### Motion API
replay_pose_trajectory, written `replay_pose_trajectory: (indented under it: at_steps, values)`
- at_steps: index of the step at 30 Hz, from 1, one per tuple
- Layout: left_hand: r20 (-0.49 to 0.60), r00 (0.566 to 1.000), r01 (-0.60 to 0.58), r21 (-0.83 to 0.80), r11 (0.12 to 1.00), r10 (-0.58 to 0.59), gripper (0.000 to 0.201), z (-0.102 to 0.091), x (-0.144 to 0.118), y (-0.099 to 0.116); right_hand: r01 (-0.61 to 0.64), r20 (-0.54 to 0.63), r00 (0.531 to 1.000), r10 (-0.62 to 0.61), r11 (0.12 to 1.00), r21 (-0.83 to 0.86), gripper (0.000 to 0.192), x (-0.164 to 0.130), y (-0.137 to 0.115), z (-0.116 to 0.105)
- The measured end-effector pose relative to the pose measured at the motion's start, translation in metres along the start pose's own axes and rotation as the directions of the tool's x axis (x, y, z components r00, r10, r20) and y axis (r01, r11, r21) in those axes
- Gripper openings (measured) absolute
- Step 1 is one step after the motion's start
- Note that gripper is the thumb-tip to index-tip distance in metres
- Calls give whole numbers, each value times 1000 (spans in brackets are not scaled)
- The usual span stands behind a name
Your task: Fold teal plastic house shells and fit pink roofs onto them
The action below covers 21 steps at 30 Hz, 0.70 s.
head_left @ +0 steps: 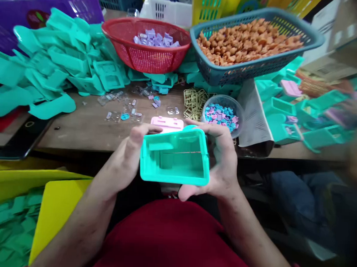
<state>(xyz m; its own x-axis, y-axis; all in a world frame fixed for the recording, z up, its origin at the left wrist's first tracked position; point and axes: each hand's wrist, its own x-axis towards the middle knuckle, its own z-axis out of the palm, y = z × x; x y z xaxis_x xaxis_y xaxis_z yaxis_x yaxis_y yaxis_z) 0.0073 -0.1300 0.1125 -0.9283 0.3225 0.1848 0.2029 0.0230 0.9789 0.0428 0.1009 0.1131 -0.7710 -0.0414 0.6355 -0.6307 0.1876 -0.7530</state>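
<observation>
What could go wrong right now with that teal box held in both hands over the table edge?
1. The teal box is held by the left hand and right hand off the table; a slip might drop it into the lap.
2. The pink piece at its top edge may pop loose.

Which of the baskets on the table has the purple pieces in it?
The round red basket, back centre, holds the pale purple pieces. The rectangular blue-grey basket to its right holds orange-brown pieces instead.
</observation>
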Motion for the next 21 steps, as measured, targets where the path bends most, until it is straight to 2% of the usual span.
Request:
replay_pose_trajectory:
  at_steps: [3, 5, 7, 10, 14, 17, 19, 21]
  values:
    - [-38, 993, -116, -47, 992, 114, 90, 2, -11, 27, -71, -19, 997, 77, 978, 198, 113, -8, 3, 5]
    - [-21, 980, -200, 2, 980, 200, 76, 4, -16, 46, -128, -22, 990, 141, 946, 298, 116, -9, 4, 11]
    - [26, 960, -281, 51, 958, 280, 60, 7, -19, 60, -159, -32, 983, 181, 927, 340, 123, -7, 6, 16]
    - [59, 940, -339, 61, 939, 336, 52, 12, -23, 65, -186, -4, 980, 200, 915, 357, 132, -4, 3, 18]
    - [46, 979, -205, 106, 973, 201, 54, 9, -30, 62, -228, 137, 971, 196, 929, 292, 114, -5, -6, 5]
    - [159, 984, -114, 186, 976, 85, 61, -2, -35, 63, -258, 225, 948, 227, 958, 122, 114, -11, -12, -8]
    - [238, 970, -97, 200, 975, 47, 65, -7, -37, 63, -255, 238, 941, 241, 966, 31, 122, -15, -16, -14]
    - [267, 963, -91, 158, 983, 46, 64, -4, -39, 59, -245, 191, 950, 248, 969, -41, 124, -19, -21, -14]
